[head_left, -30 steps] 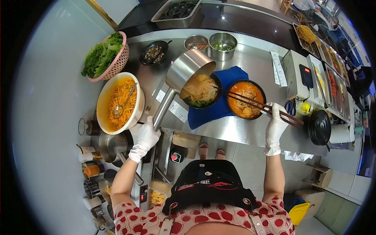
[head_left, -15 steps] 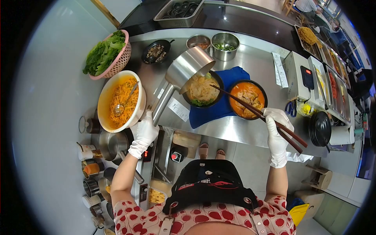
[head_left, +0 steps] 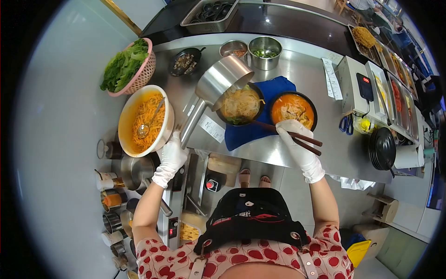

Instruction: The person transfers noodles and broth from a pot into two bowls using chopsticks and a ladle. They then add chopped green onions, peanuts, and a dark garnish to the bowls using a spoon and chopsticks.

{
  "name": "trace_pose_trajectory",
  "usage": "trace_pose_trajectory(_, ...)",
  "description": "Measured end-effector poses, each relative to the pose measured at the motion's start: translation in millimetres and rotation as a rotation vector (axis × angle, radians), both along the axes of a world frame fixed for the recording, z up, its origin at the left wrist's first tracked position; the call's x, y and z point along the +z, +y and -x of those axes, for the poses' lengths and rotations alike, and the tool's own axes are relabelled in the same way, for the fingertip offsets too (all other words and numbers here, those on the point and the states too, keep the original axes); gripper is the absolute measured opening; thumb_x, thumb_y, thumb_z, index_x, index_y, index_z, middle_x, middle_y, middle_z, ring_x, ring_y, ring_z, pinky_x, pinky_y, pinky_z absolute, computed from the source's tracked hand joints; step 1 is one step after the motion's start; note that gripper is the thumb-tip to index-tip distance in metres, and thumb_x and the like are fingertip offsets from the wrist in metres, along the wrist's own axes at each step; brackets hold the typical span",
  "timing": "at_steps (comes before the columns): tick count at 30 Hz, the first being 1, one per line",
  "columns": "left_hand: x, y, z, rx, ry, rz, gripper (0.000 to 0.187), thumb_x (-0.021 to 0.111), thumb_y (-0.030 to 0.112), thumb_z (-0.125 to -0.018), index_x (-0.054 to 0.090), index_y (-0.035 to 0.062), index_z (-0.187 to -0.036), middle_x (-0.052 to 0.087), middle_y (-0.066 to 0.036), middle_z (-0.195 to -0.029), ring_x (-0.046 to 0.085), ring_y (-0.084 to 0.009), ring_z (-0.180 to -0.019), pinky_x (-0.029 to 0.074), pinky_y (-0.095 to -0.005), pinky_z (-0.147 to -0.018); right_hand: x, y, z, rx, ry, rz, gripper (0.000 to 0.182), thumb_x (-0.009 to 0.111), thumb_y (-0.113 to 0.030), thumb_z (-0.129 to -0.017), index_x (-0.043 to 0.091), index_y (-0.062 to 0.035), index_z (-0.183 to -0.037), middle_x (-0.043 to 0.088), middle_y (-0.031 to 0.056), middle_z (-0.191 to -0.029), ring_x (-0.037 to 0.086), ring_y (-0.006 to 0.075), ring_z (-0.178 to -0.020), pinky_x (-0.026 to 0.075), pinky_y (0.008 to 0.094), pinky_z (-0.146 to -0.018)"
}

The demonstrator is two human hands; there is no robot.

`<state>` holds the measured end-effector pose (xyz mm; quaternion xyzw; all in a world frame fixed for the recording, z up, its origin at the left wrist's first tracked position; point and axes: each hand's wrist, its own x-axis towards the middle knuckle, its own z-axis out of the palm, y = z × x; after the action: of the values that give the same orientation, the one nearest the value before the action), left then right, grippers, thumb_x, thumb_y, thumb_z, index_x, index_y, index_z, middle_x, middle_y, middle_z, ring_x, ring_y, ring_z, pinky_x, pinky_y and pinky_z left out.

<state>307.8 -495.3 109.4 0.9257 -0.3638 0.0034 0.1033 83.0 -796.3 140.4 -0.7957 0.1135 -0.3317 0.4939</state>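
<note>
My gloved left hand (head_left: 172, 157) is wrapped round the long handle of a steel saucepan (head_left: 223, 83). The pan is tipped over a black bowl (head_left: 234, 124) of pale noodles (head_left: 240, 105) and some greens. In my gloved right hand (head_left: 301, 149) are dark wooden chopsticks (head_left: 310, 139), their tips low at the near side of the noodles. Beside that bowl stands a second black bowl (head_left: 316, 113) filled with orange-red soup (head_left: 292, 104), partly behind my right fingers. Under the noodle bowl and reaching to the soup bowl lies a folded blue cloth (head_left: 246, 139).
Left of the saucepan are a white tub (head_left: 170, 122) of shredded orange food with a ladle and a pink basket (head_left: 149, 69) of lettuce. Two steel pots (head_left: 265, 63) stand behind. Scissors (head_left: 346, 124), a scale (head_left: 364, 87) and stacked black dishes (head_left: 383, 149) are at right.
My right hand has moved left and nearer the soup bowl, bringing the chopstick tips down to the noodle bowl's near side. The saucepan stays tipped, nearly unmoved. The noodles look more spread.
</note>
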Motion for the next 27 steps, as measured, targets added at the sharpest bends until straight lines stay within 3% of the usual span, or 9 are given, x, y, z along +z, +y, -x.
trace_pose_trajectory(3, 4.0, -2.5, 3.8, 0.088, 0.109, -0.020, 0.047, 0.063, 0.000, -0.069, 0.047, -0.0011, -0.114, 0.060, -0.026, -0.087, 0.060, -0.0457, -0.083, 0.047, -0.0510, -0.072, 6.3, -1.9, 4.0, 0.001, -0.002, 0.017, 0.003, 0.067, 0.000, -0.081, 0.066, 0.0009, -0.083, 0.066, 0.0115, -0.084, 0.064, 0.0243, -0.080, 0.051, 0.0318, -0.075)
trace_pose_trajectory(9, 6.5, -2.0, 7.8, 0.096, 0.084, -0.008, 0.048, 0.064, 0.001, -0.069, 0.048, -0.0014, -0.114, 0.060, -0.026, -0.083, 0.060, -0.0463, -0.081, 0.047, -0.0513, -0.071, 32.1, -3.0, 31.6, -0.099, -0.027, -0.060, 0.005, 0.067, 0.000, -0.081, 0.068, -0.0004, -0.085, 0.068, 0.0107, -0.087, 0.065, 0.0216, -0.083, 0.050, 0.0302, -0.079)
trace_pose_trajectory(13, 9.9, -1.5, 10.4, 0.081, 0.064, 0.001, 0.050, 0.065, 0.003, -0.069, 0.047, -0.0019, -0.115, 0.061, -0.025, -0.079, 0.060, -0.0462, -0.077, 0.048, -0.0504, -0.070, 27.1, -7.5, 28.0, -0.105, -0.088, -0.003, 0.008, 0.066, 0.003, -0.080, 0.067, -0.0005, -0.088, 0.068, 0.0110, -0.090, 0.065, 0.0217, -0.084, 0.050, 0.0301, -0.079)
trace_pose_trajectory(15, 8.8, 2.8, 8.3, 0.094, 0.097, 0.008, 0.051, 0.065, 0.005, -0.069, 0.047, -0.0016, -0.117, 0.062, -0.026, -0.077, 0.061, -0.0452, -0.075, 0.049, -0.0491, -0.069, 18.8, -10.8, 13.5, -0.058, -0.238, 0.058, 0.014, 0.067, 0.005, -0.078, 0.067, -0.0010, -0.091, 0.067, 0.0119, -0.095, 0.064, 0.0227, -0.087, 0.050, 0.0308, -0.080)
trace_pose_trajectory(21, 21.8, -1.5, 7.6, 0.105, 0.148, -0.011, 0.053, 0.066, 0.006, -0.069, 0.047, -0.0029, -0.118, 0.064, -0.028, -0.081, 0.062, -0.0458, -0.079, 0.049, -0.0498, -0.075, -14.1, -16.1, -27.9, 0.091, -0.214, 0.231, 0.020, 0.069, 0.004, -0.077, 0.067, -0.0014, -0.096, 0.065, 0.0122, -0.099, 0.063, 0.0269, -0.092, 0.051, 0.0337, -0.081)
trace_pose_trajectory(27, 11.1, 4.1, -1.1, 0.069, 0.026, 0.026, 0.052, 0.066, 0.006, -0.069, 0.048, -0.0032, -0.117, 0.063, -0.028, -0.079, 0.062, -0.0460, -0.077, 0.049, -0.0501, -0.074, -12.2, -14.1, 11.5, 0.044, -0.177, 0.194, 0.017, 0.067, 0.005, -0.078, 0.066, -0.0013, -0.093, 0.067, 0.0120, -0.096, 0.065, 0.0256, -0.087, 0.053, 0.0324, -0.079)
